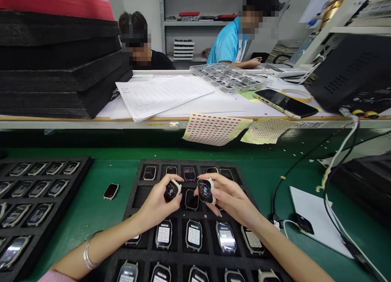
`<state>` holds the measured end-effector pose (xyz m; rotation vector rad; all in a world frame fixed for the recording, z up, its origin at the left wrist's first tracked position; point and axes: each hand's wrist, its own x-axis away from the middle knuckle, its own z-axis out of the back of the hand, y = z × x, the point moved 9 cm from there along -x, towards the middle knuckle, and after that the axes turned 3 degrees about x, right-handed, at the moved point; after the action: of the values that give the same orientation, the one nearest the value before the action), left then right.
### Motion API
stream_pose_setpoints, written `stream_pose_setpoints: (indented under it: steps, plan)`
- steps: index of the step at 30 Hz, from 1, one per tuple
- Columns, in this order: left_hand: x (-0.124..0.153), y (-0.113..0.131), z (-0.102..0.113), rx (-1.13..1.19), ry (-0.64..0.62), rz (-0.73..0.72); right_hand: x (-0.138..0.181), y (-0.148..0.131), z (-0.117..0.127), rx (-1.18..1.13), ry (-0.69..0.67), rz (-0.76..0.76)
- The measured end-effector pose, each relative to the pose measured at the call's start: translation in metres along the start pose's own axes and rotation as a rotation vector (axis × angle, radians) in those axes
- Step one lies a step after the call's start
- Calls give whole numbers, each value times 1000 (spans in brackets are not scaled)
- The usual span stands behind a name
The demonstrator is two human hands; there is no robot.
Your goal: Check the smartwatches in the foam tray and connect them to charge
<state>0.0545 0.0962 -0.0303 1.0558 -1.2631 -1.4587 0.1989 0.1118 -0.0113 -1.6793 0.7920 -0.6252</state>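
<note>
My left hand (163, 201) is closed around a smartwatch case (172, 190) without a strap, its dark screen lit with a small figure. In my right hand (229, 195) a second smartwatch case (205, 191) is pinched between thumb and fingers, with a similar lit screen. Both are held above a black foam tray (141, 164) with square pockets. Several watch cases lie in the tray; in the nearer rows, some such as this watch (194, 234) show a white keypad-like screen. Directly between my hands sits a dark-screened watch (191, 199) in its pocket.
Another foam tray (87, 164) of watches stands left, with a loose watch (110, 191) beside it. At right lie cables (275, 198) and a white pad (324, 229). The shelf ahead holds papers (165, 94), a phone (285, 102) and stacked foam (45, 82). Two people sit beyond.
</note>
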Motion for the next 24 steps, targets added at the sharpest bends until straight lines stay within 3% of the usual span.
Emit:
stream_pose_setpoints:
  steps: [24]
  plan:
    - [2,6,-5,-68,-33,-27,-1,0,-4,43,-51,30]
